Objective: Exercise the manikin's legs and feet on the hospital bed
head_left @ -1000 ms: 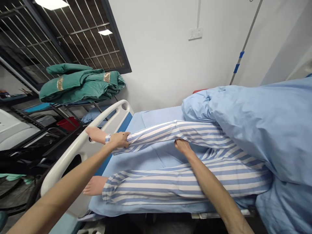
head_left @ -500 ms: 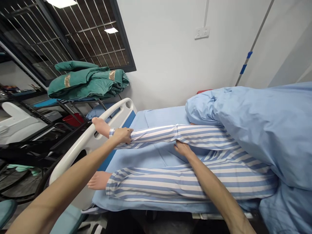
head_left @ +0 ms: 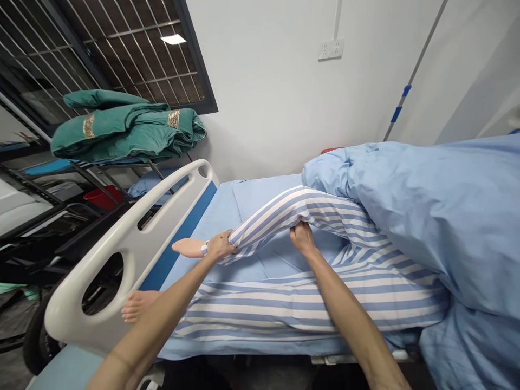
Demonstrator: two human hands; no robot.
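Two legs in blue-and-white striped pyjama trousers lie along the bed; their bare feet look smooth, like a manikin's. The far leg [head_left: 272,216] is bent, its knee raised off the sheet. Around its lower shin, just above the far foot [head_left: 189,247], my left hand [head_left: 220,245] is closed over the trouser cloth. Under the raised knee sits my right hand [head_left: 303,236], fingers curled up beneath the leg and partly hidden. The near leg [head_left: 260,314] lies straight on the mattress, my right forearm crossing above it; its foot [head_left: 140,304] is partly behind my left forearm.
A white footboard [head_left: 97,254] closes the bed's left end. A blue quilt [head_left: 406,200] covers the upper body at right. Beyond the footboard, green folded cloth [head_left: 130,130] lies on a rack, with a red bucket [head_left: 103,197] below. The wall [head_left: 268,97] runs behind the bed.
The far leg has gone from nearly straight to bent, knee higher and foot drawn right and down, away from the footboard. My left hand moved right with the shin; the view shifted slightly.
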